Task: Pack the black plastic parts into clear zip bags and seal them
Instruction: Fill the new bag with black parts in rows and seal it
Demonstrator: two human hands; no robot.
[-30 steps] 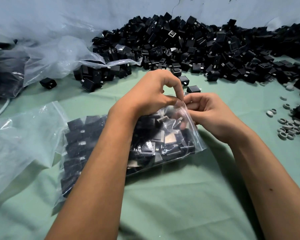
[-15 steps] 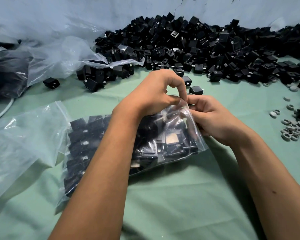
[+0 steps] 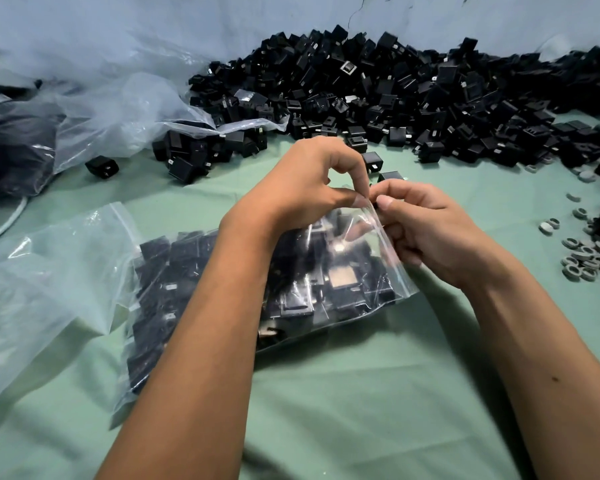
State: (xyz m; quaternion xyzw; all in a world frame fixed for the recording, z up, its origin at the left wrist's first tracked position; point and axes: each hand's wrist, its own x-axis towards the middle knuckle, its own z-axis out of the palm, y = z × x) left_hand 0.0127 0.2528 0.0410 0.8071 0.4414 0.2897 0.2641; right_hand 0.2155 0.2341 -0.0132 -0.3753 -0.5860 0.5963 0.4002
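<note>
My left hand (image 3: 302, 188) and right hand (image 3: 426, 230) both pinch the zip strip of the filled bag (image 3: 326, 285) at table centre. The pinch sits higher than a second ago — sealing is starting; the loose parts (image 3: 413, 95) wait at twelve o'clock.

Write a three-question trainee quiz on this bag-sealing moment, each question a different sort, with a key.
1. True or false: both hands pinch the zip bag's top edge.
2. The loose black parts are piled: A) near the person, B) at the far side of the green cloth, C) in a box.
3. Fill in: small grey ____ lie right of the right hand.

Key: 1 true, the left hand too; 2 B; 3 rings.
</note>
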